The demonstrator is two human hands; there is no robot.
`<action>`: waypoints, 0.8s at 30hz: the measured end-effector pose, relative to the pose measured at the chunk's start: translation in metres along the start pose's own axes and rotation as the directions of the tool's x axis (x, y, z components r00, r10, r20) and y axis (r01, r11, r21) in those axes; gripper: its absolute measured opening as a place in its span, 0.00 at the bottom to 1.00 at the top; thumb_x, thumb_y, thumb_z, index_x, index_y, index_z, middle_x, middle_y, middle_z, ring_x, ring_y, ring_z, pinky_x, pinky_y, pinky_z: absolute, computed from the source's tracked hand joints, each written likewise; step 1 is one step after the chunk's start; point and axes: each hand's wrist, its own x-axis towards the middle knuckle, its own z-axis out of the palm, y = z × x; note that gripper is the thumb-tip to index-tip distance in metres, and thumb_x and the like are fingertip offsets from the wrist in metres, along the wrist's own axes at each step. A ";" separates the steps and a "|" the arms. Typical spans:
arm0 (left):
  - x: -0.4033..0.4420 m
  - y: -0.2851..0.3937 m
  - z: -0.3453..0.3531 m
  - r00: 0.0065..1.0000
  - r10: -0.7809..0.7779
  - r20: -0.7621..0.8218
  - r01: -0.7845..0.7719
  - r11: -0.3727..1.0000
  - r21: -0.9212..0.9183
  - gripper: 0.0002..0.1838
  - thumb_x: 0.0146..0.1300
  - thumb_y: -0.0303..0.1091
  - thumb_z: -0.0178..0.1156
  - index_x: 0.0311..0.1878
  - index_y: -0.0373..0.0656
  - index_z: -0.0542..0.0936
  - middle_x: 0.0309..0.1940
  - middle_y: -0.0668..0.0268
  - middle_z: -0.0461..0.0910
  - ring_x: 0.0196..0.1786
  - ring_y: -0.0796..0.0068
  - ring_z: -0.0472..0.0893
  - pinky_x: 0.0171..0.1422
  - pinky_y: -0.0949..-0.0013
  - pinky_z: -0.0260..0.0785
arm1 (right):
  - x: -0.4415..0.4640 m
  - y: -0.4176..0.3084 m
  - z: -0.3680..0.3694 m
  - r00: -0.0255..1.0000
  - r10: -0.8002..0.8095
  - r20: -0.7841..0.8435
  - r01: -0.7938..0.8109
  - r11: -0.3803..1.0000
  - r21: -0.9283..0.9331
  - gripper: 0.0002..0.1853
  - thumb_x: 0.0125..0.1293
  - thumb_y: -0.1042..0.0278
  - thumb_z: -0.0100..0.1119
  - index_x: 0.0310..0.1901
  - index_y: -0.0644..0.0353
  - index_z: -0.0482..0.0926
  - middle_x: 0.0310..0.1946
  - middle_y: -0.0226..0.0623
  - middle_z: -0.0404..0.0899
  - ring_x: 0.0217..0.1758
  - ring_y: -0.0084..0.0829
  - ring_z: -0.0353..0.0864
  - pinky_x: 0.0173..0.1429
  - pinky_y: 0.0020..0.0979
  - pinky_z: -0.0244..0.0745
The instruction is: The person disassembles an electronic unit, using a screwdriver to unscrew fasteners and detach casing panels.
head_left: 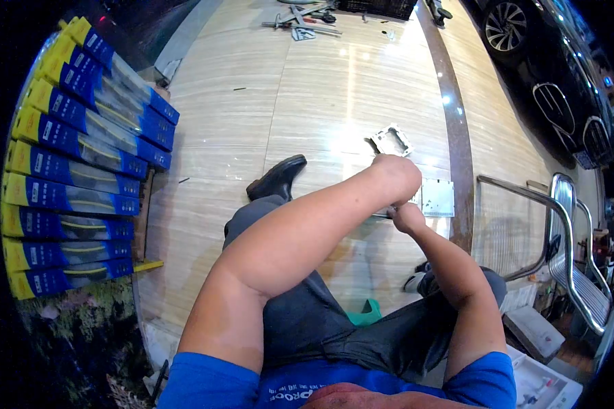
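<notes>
My left hand (397, 177) is closed in a fist with its back towards me, and whatever it grips is hidden beneath it. Just below it, my right hand (408, 217) is closed too, fingers bent in close to the left wrist. What it holds cannot be made out. A flat whitish panel with small holes (439, 198) lies on the floor right beside both hands. Beyond the left hand rests a square white frame (393, 141) with a large opening. A thin dark edge shows under the hands, its kind unclear.
Blue and yellow boxes (75, 194) stand in a row at the left. Metal tools (303, 20) lie on the tiled floor (211, 123) ahead. A chrome-framed chair (569, 225) and a black car (549, 82) are at the right. Something green (367, 313) sits between my legs.
</notes>
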 end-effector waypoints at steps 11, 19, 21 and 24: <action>0.015 -0.014 0.016 1.000 0.020 0.017 -0.020 0.999 0.028 0.18 0.64 0.45 0.67 0.48 0.40 0.86 0.45 0.50 0.86 0.51 0.51 0.86 0.55 0.52 0.78 | -0.020 -0.005 -0.047 0.993 -0.081 -0.091 0.083 0.996 0.027 0.14 0.65 0.68 0.51 0.45 0.65 0.82 0.43 0.61 0.83 0.49 0.60 0.82 0.56 0.55 0.76; 0.010 -0.003 0.019 0.996 -0.005 -0.086 0.011 0.998 0.062 0.15 0.68 0.39 0.64 0.54 0.42 0.84 0.51 0.54 0.86 0.55 0.54 0.84 0.56 0.54 0.78 | -0.083 -0.042 -0.148 0.876 -0.273 -0.396 0.380 0.898 0.222 0.14 0.68 0.72 0.60 0.54 0.64 0.81 0.37 0.51 0.84 0.40 0.48 0.84 0.47 0.42 0.79; 0.012 0.000 0.019 0.998 0.016 -0.066 -0.011 0.998 0.068 0.15 0.70 0.39 0.62 0.55 0.43 0.82 0.51 0.54 0.85 0.55 0.54 0.84 0.57 0.54 0.77 | -0.101 -0.054 -0.171 0.896 -0.224 -0.385 0.386 0.821 0.421 0.11 0.70 0.72 0.62 0.52 0.65 0.81 0.33 0.41 0.84 0.33 0.32 0.82 0.41 0.32 0.79; 0.021 0.007 0.020 0.999 0.027 -0.029 -0.025 0.997 0.070 0.15 0.74 0.42 0.57 0.54 0.44 0.82 0.50 0.54 0.85 0.55 0.53 0.84 0.58 0.53 0.76 | -0.116 -0.053 -0.191 0.920 -0.126 -0.371 0.332 0.753 0.568 0.11 0.68 0.65 0.66 0.46 0.63 0.84 0.30 0.39 0.85 0.31 0.25 0.81 0.39 0.28 0.77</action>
